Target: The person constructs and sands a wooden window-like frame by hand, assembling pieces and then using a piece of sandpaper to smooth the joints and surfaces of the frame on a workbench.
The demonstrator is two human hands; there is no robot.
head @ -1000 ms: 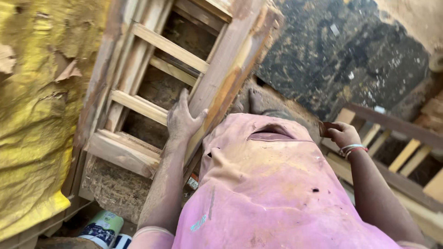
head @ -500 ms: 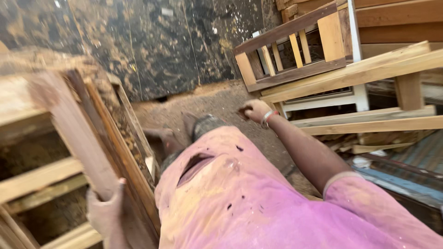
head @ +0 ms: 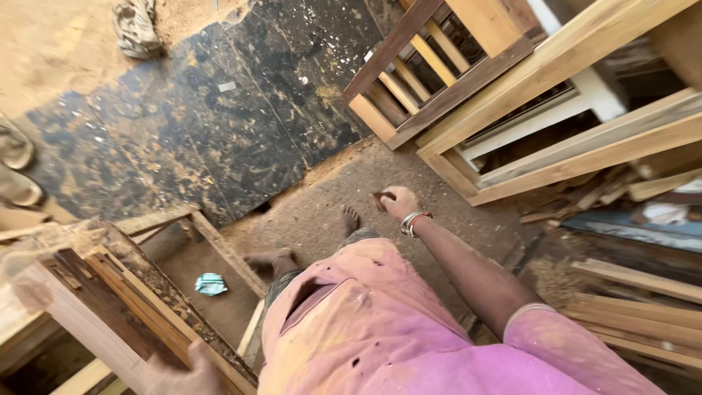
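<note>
My left hand (head: pixel 186 371) shows at the bottom edge, gripping the dusty edge of a wooden frame (head: pixel 110 292) that leans at the lower left. My right hand (head: pixel 398 202) is stretched out ahead of me over the dirt floor, fingers closed around a small dark brown piece (head: pixel 379 200); a metal bangle sits on that wrist. I wear a pink, stained shirt (head: pixel 380 329). My bare feet (head: pixel 349 218) stand on the sandy ground below.
A large black sawdust-speckled sheet (head: pixel 205 124) lies on the ground ahead. Slatted wooden frames and long planks (head: pixel 512 95) are stacked at the right. More boards (head: pixel 636 307) lie at the lower right. A crumpled teal wrapper (head: pixel 210 284) lies inside the left frame. Sandals (head: pixel 14 164) sit at the far left.
The view has swung right and down from the frame to the floor. My right hand stays closed on the small piece; my left hand has slid lower along the frame.
</note>
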